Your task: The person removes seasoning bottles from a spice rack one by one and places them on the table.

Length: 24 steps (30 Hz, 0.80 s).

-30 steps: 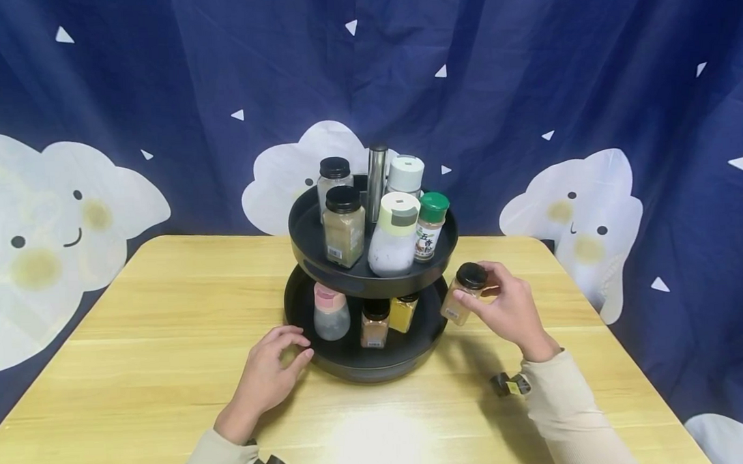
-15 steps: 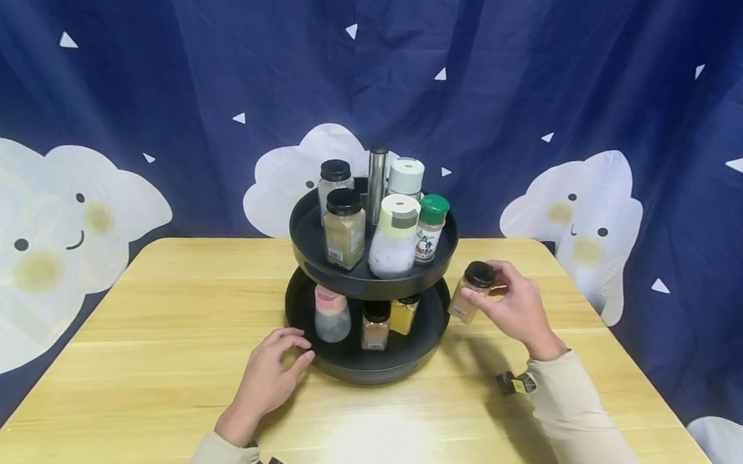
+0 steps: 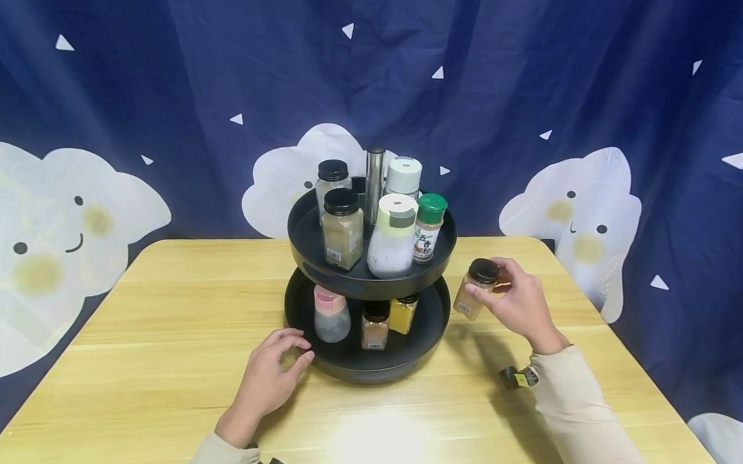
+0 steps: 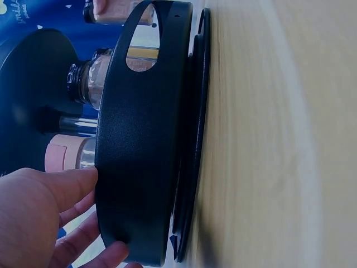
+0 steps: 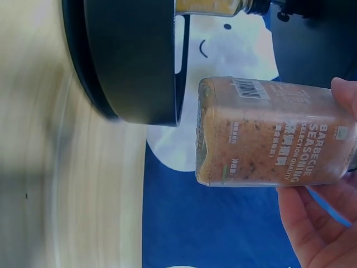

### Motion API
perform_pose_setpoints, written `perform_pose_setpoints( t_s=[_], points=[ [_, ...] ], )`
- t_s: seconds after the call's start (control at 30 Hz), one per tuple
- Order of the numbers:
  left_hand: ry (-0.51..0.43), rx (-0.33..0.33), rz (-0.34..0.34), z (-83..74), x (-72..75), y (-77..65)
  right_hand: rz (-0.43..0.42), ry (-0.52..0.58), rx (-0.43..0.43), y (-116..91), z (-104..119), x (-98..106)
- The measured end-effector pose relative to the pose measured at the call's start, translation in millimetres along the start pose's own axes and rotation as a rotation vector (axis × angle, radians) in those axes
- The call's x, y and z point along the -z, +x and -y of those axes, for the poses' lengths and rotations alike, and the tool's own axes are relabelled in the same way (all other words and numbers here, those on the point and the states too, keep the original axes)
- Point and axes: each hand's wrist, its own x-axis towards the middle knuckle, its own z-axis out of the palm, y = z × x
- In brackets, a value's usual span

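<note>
A clear square seasoning jar (image 3: pixel 474 290) with a black lid, labelled barbecue seasoning in the right wrist view, hangs tilted in my right hand (image 3: pixel 520 302), pinched between thumb and fingers. It stays apart from the black two-tier turntable rack (image 3: pixel 376 373), off its right side. My left hand (image 3: pixel 268 372) rests its fingertips against the left rim of the lower tray, fingers loosely bent. On that tray stand a pink-topped bottle (image 3: pixel 330 315), a black-lidded jar of brownish powder (image 3: pixel 375 327) and a jar of yellow powder (image 3: pixel 402 315).
The upper tray (image 3: pixel 373 286) holds a black-lidded jar (image 3: pixel 343 229), a yellow-topped bottle (image 3: pixel 393 238), a green-capped shaker (image 3: pixel 429 228) and others around a metal post (image 3: pixel 375 185). The rack stands on a wooden table (image 3: pixel 183 307). A blue curtain (image 3: pixel 175 61) hangs behind.
My right hand has moved slightly to the right, carrying the seasoning jar farther from the rack. The left hand remains at the lower tray's rim.
</note>
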Motion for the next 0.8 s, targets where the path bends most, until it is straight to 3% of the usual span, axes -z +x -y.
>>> perform_pose_setpoints(
  t_s=[0.8],
  points=[
    [-0.004, 0.001, -0.001, 1.7, -1.1, -0.3, 0.007, -0.01, -0.045, -0.3, -25.5, -11.4]
  ],
)
